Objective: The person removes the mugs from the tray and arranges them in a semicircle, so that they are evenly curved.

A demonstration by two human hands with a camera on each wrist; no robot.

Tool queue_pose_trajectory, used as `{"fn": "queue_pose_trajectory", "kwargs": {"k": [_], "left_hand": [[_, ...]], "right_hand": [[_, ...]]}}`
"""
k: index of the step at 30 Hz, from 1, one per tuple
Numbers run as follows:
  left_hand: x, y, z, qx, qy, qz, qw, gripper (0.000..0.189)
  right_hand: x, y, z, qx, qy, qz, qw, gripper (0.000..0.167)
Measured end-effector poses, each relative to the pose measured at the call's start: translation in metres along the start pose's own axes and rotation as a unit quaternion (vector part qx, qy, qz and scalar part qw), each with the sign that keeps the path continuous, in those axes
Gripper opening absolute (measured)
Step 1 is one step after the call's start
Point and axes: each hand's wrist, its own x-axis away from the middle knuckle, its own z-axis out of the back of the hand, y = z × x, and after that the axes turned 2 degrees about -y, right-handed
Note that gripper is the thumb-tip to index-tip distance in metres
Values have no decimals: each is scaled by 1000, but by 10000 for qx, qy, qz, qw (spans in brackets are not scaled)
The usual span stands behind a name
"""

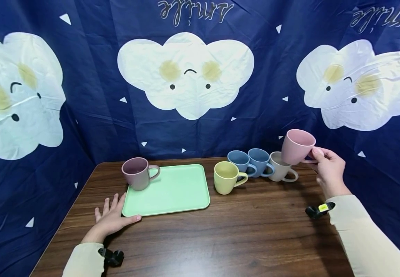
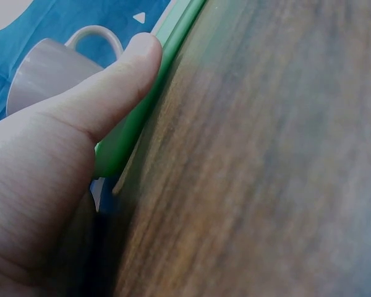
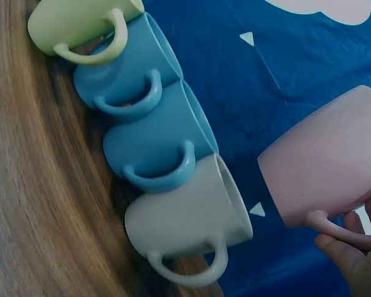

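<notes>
My right hand [image 1: 330, 169] grips a pink mug [image 1: 297, 148] by its handle and holds it raised above the table, near the grey-white mug [image 1: 280, 169]. In the right wrist view the pink mug [image 3: 334, 161] hangs apart from the row of mugs, its handle between the fingers and thumb [image 3: 343, 257]. On the left, my left hand [image 1: 111, 219] lies at the near left corner of a light green tray [image 1: 175, 192], fingers spread and thumb along the front edge. A mauve mug [image 1: 136, 175] stands upright at the tray's left back corner, handle pointing right.
Right of the tray a yellow mug [image 1: 225, 179] stands in front of two blue mugs [image 1: 239, 159], which sit side by side beside the grey-white one. Their handles point right. Behind the wooden table [image 1: 238, 238] hangs a dark blue cloth [image 1: 186, 138] with white clouds.
</notes>
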Motion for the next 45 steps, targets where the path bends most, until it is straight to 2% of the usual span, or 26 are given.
{"fn": "queue_pose_trajectory", "kwargs": {"k": [7,16,22,29,39,45], "left_hand": [[2,2,1,28,1,-18,10000,126],[1,0,-1,1,42,-28,10000,127],[2,1,-1,34,39,-21,10000,127],[1,1,-2,42,74,-37,10000,126],[3,2,0,-48,33,35,10000,127],[2,0,-2,-23,89,-9,10000,127]], "right_hand": [[-3,-2,14,0,324,-16,9995,12],[-5,1,29,10,458,50,9989,11],[-5,4,38,100,707,-32,9974,9],[-6,8,46,124,791,-111,9967,12],[-9,27,57,271,1015,-34,9945,5],[-10,40,62,627,1227,39,9904,6]]}}
